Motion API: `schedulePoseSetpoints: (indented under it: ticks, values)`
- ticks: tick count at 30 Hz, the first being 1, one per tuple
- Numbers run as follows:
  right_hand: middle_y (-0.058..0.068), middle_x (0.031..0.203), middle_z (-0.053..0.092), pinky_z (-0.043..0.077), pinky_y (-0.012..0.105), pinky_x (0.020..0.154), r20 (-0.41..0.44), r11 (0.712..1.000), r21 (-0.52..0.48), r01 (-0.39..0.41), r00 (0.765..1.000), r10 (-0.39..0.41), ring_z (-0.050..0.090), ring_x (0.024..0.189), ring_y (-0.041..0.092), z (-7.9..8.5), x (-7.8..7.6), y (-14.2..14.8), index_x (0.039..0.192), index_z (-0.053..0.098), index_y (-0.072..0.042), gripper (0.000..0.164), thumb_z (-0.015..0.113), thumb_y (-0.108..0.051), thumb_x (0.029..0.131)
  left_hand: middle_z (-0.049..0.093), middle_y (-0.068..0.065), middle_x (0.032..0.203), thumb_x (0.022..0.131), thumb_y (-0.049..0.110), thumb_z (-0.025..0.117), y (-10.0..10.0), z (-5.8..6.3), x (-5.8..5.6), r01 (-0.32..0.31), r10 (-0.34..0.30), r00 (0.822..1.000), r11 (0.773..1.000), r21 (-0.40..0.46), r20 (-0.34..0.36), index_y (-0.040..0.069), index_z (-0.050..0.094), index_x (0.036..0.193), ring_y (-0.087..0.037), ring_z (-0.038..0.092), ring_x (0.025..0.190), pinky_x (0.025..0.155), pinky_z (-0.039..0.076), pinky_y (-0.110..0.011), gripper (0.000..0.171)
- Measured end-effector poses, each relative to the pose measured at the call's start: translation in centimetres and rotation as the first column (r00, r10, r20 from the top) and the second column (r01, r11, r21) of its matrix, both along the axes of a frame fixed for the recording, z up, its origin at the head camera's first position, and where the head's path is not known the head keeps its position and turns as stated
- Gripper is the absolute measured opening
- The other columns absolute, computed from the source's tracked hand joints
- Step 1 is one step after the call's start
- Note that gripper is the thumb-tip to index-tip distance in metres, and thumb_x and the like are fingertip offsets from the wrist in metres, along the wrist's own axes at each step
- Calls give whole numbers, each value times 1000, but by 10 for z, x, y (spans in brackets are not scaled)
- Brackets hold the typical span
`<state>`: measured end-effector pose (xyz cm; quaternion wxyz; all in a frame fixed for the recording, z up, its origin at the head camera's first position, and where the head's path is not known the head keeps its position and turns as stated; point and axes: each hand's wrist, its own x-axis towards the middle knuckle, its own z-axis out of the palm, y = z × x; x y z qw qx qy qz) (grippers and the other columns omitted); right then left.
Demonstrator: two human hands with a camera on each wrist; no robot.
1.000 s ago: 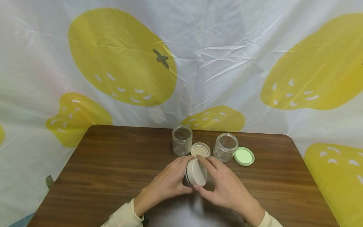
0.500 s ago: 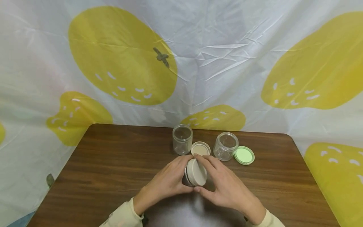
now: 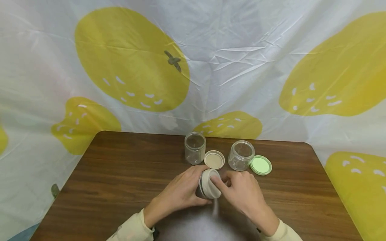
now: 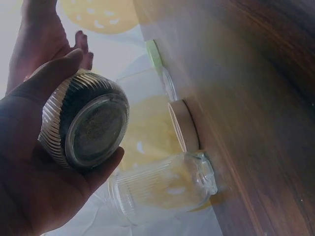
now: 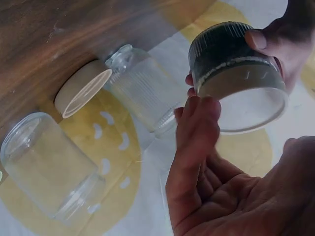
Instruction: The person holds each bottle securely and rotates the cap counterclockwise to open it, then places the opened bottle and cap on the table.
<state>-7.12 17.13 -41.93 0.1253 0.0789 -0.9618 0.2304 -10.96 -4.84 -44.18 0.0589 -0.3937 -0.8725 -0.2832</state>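
A ribbed clear jar with dark contents (image 4: 96, 125) is tilted in my left hand (image 3: 182, 189), whose fingers and thumb wrap its side. Its base faces the left wrist camera. An off-white lid (image 3: 211, 187) sits on the jar's mouth, its flat top turned toward the right hand. My right hand (image 3: 245, 192) is beside the lid, fingers loosely bent, with fingertips (image 5: 209, 108) right at the lid's rim. In the right wrist view its thumb stands apart from the lid.
Two uncovered clear jars, one at the left (image 3: 194, 150) and one at the right (image 3: 240, 156), stand near the back of the wooden table (image 3: 126, 174). A beige lid (image 3: 214, 160) lies between them, and a green lid (image 3: 261, 165) beside the right jar. Behind hangs a fruit-print cloth (image 3: 238, 83).
My right hand has let go of the lid's edge and drawn back to the right, its fingers bending in. The left hand keeps its hold on the jar.
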Motion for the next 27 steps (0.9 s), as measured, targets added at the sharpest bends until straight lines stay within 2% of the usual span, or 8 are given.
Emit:
schedulePoseSetpoints:
  ticks: [3, 6, 12, 18, 22, 27]
  values:
    - [-15, 46, 36, 33, 30, 49, 48, 998, 41, 49, 998, -51, 42, 47, 12, 0, 1, -2, 50, 46, -28, 64, 61, -71, 94, 66, 1, 133, 67, 41, 99, 0, 1, 1, 0, 0, 1000, 1000, -16, -5, 12, 53, 144, -14, 64, 122, 102, 57, -35, 94]
    - [-13, 45, 31, 31, 31, 47, 72, 995, 62, 76, 994, -80, 40, 46, 14, -1, 2, -4, 47, 39, -25, 71, 60, -75, 93, 66, 1, 133, 68, 41, 98, 0, 1, 2, 4, -5, 1000, 1000, -29, -24, 12, 53, 144, -14, 64, 122, 102, 57, -35, 93]
    - [-14, 44, 32, 32, 31, 46, 86, 996, 61, 70, 993, -75, 40, 46, 13, -1, 2, -6, 47, 41, -25, 73, 58, -82, 88, 66, 1, 134, 68, 40, 98, 1, -1, 2, 6, -8, 998, 999, -33, -64, 14, 52, 143, -15, 64, 123, 103, 57, -34, 92]
    - [-14, 46, 41, 33, 31, 47, 76, 995, 75, 63, 995, -69, 44, 47, 13, -1, 3, -7, 51, 48, -27, 66, 62, -82, 86, 66, 1, 133, 67, 40, 99, 2, -1, 3, -2, 0, 998, 999, -36, -60, 12, 52, 144, -15, 64, 122, 104, 56, -34, 94]
    - [-17, 51, 48, 34, 28, 48, 25, 998, 64, 24, 999, -26, 44, 49, 7, -2, 3, -7, 59, 55, -28, 57, 69, -76, 85, 66, 1, 133, 67, 40, 99, 1, 0, 1, -9, 7, 999, 999, -37, -45, 13, 51, 146, -15, 64, 123, 105, 56, -33, 96]
    - [-15, 66, 57, 37, 22, 54, -11, 995, 38, -95, 995, 96, 46, 57, 0, -4, 2, -4, 82, 65, -27, 42, 75, -67, 86, 66, 1, 129, 67, 41, 99, -1, 0, 0, -8, 7, 999, 999, -31, -39, 13, 51, 145, -14, 64, 119, 103, 56, -34, 95]
